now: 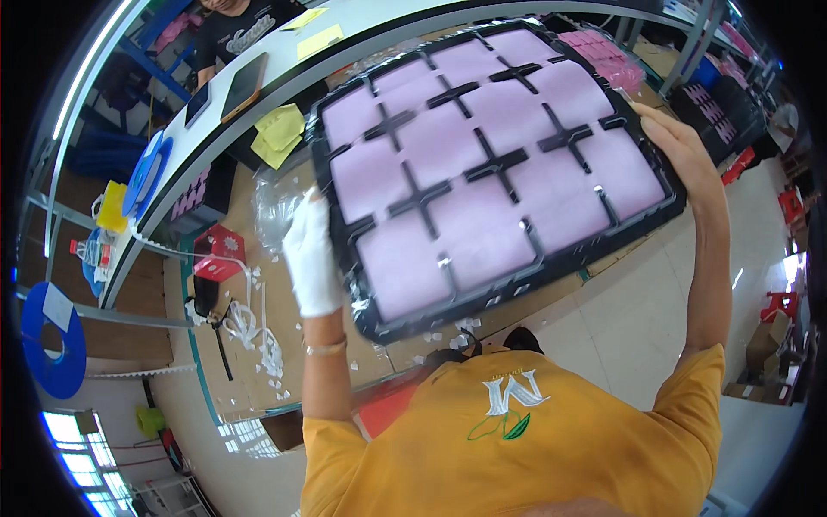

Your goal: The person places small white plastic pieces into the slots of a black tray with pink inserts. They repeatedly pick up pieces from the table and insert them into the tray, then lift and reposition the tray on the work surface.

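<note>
A large black plastic tray (551,274) is held up in front of me, tilted, above the workbench. Its grid of compartments is filled with lilac-pink foam-like pieces (495,246), and black cross-shaped dividers show between them. My left hand (312,258), in a white glove, grips the tray's left edge; its fingertips are partly hidden behind the rim. On the opposite side, my bare right hand (687,153) is closed around the right edge, its thumb near the upper corner. Clear film glints along parts of the rim.
Cardboard (293,383) covers the bench, scattered with white scraps. A red box (219,252) and crumpled clear plastic (277,207) lie left. Phones (245,86) and yellow papers (320,41) rest on the shelf, with a person (237,30) beyond. Black trays (711,112) stand right.
</note>
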Tool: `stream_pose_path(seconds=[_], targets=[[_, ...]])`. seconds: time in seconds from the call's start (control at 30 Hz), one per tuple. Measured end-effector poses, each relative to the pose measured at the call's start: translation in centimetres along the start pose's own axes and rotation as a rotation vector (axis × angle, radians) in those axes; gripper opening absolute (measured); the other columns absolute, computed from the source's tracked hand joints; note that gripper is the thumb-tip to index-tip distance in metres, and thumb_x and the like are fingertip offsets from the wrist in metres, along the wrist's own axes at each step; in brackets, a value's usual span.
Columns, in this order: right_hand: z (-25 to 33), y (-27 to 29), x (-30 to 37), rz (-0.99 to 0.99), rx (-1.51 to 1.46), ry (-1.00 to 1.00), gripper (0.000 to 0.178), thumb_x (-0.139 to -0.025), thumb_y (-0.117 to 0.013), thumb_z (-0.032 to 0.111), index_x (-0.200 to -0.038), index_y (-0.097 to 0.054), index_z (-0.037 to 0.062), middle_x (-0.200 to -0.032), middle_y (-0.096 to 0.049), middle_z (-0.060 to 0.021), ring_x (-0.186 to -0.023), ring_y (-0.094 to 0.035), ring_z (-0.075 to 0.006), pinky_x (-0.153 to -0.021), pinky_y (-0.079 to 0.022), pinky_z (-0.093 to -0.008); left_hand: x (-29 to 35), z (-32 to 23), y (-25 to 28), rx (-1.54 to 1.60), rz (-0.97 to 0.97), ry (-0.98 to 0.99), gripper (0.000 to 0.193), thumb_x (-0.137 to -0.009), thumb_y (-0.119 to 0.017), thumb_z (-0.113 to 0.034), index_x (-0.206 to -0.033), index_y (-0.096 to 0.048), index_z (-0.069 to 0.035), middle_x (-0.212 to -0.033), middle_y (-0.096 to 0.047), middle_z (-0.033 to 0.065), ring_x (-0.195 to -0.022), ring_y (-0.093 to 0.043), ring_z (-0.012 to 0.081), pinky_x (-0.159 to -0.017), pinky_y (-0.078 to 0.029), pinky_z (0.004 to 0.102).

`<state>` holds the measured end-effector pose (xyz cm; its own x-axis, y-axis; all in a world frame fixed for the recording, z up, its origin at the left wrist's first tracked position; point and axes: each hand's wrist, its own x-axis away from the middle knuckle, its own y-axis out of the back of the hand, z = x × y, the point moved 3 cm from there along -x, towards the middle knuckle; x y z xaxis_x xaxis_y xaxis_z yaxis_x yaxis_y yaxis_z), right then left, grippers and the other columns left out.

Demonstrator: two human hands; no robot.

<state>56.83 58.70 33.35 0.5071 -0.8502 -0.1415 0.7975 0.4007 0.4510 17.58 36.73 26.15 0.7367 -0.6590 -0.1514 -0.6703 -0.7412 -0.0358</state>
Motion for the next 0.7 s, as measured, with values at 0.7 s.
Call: stream_pose_path(seconds=[0.7], targets=[[-6.4,3.3,-5.7,0.132,0.272,-0.017,0.036,-0.1,-0.055,0.023,-0.128,-0.061,0.0022,-0.097,-0.06,0.0012,-0.068,-0.048,-0.0037,-0.054,-0.037,-0.02,-2.7,1.2,-4.2,-0.22,-0.037,-0.016,0.034,-0.096,-0.062,-0.021,-0.117,-0.065,0.005,-0.116,-0.064,0.0116,-0.108,-0.057,0.0183,-0.096,-0.042,0.0294]])
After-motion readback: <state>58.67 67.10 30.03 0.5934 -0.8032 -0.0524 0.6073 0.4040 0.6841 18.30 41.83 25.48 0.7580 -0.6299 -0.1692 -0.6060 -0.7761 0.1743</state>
